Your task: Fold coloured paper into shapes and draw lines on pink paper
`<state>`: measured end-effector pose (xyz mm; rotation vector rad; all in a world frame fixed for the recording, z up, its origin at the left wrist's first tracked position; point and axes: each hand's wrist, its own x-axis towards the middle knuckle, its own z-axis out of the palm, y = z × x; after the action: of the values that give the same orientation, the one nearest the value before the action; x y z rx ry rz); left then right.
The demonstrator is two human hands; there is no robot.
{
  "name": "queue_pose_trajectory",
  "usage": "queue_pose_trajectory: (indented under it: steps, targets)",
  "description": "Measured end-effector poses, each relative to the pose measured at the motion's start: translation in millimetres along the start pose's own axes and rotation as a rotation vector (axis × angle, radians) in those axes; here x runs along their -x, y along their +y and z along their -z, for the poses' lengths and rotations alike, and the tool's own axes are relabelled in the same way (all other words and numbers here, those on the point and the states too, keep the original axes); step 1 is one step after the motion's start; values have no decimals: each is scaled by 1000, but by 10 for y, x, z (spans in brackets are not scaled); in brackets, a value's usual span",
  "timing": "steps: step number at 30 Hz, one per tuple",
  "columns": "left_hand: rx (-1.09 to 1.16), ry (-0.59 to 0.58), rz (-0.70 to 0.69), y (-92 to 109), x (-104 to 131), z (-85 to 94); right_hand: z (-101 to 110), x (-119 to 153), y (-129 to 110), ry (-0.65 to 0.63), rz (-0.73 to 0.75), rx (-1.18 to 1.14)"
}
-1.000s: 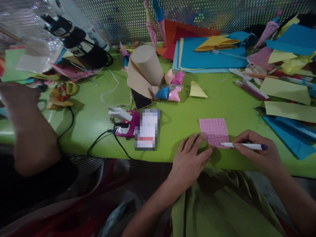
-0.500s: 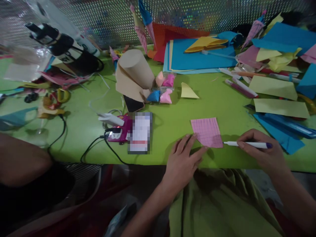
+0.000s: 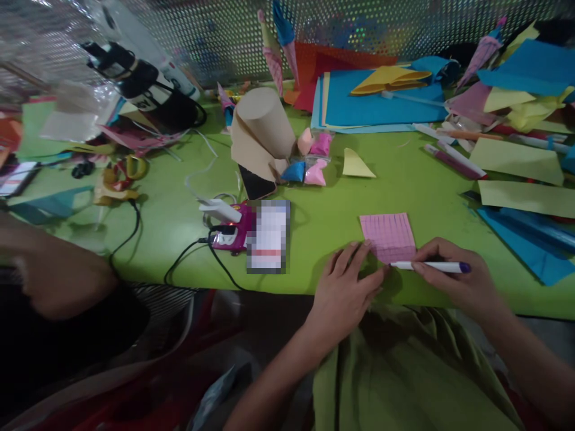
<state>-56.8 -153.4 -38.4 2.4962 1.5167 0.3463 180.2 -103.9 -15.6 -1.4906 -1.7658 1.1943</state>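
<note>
A small pink paper piece with a grid of drawn lines lies flat on the green table. My left hand rests palm down at its lower left, fingers spread, fingertips on the paper's edge. In my right hand is a white marker with a purple end, pinched between thumb and fingers. The marker points left, its tip at the paper's lower edge near my left thumb.
A pixelated phone and a magenta power adapter with cables lie to the left. Behind stand a cardboard roll and small clay packets. Coloured papers and pens are at the back and right. Another person's arm is far left.
The marker tip has moved left along the paper's lower edge, from its right corner toward my left thumb. My left hand stays on the paper, and the whole view has shifted slightly.
</note>
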Motion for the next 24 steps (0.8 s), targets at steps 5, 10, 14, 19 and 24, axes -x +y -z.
queue_pose_trajectory:
  steps: [5,10,14,19,24]
  targets:
    - [6,-10,6,-7,3,0,34,17,16,29,-2,50]
    - [9,-1,5,-9,-2,-8,149,71,136,74,-32,67]
    - [6,3,7,-9,-1,-12,261,125,246,110,-64,60]
    - [-11,-1,3,-4,-4,-15,357,168,281,150,-105,56]
    - [-3,-7,7,-5,0,-18,378,159,257,141,-118,18]
